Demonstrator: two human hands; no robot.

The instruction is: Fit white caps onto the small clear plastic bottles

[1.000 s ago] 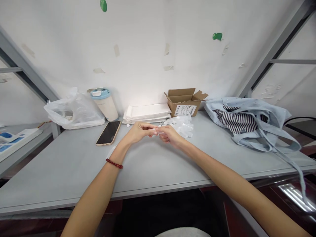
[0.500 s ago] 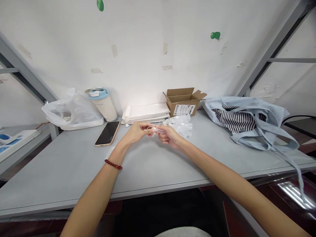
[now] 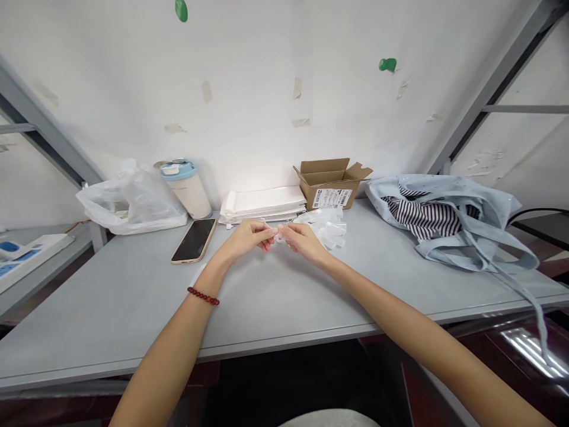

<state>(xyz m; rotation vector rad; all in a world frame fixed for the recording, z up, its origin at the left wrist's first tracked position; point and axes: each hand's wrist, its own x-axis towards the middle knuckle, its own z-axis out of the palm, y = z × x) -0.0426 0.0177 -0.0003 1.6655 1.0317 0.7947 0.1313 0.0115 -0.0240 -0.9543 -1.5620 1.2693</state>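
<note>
My left hand [image 3: 246,237] and my right hand [image 3: 301,242] meet above the middle of the grey table [image 3: 275,296]. Both pinch a small clear plastic piece [image 3: 278,235] between their fingertips. A red bead bracelet [image 3: 203,295] is on my left wrist. Just behind my right hand lies a heap of small clear plastic bags [image 3: 326,225].
A phone [image 3: 194,239] lies face up left of my hands. Along the wall stand a white plastic bag [image 3: 128,198], a cup with a blue lid [image 3: 186,187], a stack of white sheets [image 3: 264,203] and an open cardboard box [image 3: 331,181]. A light blue cloth bag [image 3: 453,219] is at the right.
My hands stay together over the table. The fingers have shifted on the small clear piece, and my right hand has turned slightly.
</note>
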